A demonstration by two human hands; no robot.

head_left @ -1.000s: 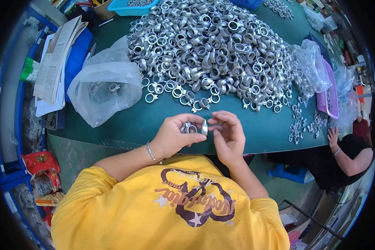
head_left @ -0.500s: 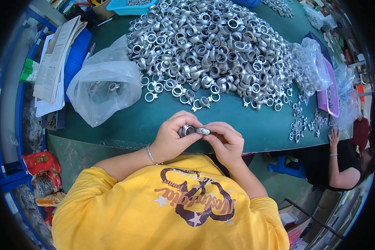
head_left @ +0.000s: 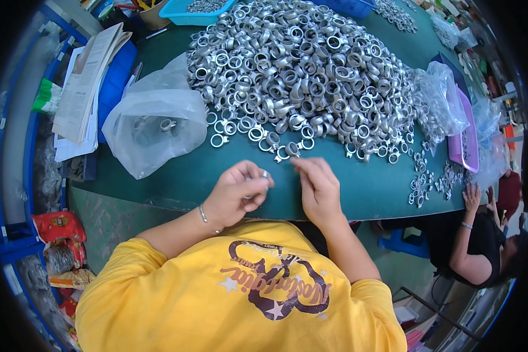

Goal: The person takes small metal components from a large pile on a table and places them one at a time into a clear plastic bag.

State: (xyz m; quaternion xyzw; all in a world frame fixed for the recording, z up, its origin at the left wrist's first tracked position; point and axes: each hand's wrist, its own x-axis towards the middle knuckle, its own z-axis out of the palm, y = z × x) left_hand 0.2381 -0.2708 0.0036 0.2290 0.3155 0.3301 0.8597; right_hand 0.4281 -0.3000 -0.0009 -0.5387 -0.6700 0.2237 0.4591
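My left hand (head_left: 240,189) is closed above the near edge of the green table. A small piece of silver metal ring fitting (head_left: 265,174) peeks out at its fingertips; the rest is covered by the fingers. To its right, my right hand (head_left: 319,186) is apart from it, with fingers stretched forward and nothing visible in them. Its fingertips are slightly blurred and close to a loose ring fitting (head_left: 291,149) at the front of the pile. The large heap of silver ring fittings (head_left: 311,76) spreads over the table beyond both hands.
A clear plastic bag (head_left: 152,135) with a few fittings stands left, beside papers (head_left: 91,88). Right are a filled bag (head_left: 446,105), a purple tray (head_left: 466,135) and small ring clusters (head_left: 419,182). A co-worker's hand (head_left: 471,196) rests on the table edge.
My hands were together on the ring fittings; now they are apart. The right hand has moved away and forward toward the loose rings, while the left has drawn slightly left, fingers curled.
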